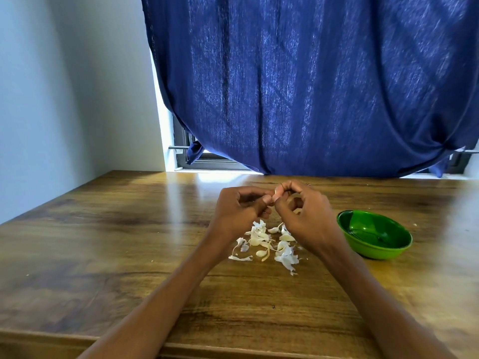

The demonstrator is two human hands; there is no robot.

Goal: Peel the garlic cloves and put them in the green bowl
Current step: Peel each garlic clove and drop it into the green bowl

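Above the middle of the wooden table, my left hand and my right hand meet fingertip to fingertip. Between them they pinch one small garlic clove, mostly hidden by the fingers. Below the hands lies a loose heap of garlic cloves and white papery skins. The green bowl stands to the right of the heap, close to my right wrist; I see nothing inside it.
A dark blue curtain hangs over the window behind the table's far edge. A pale wall runs along the left side. Small skin crumbs lie right of the bowl.
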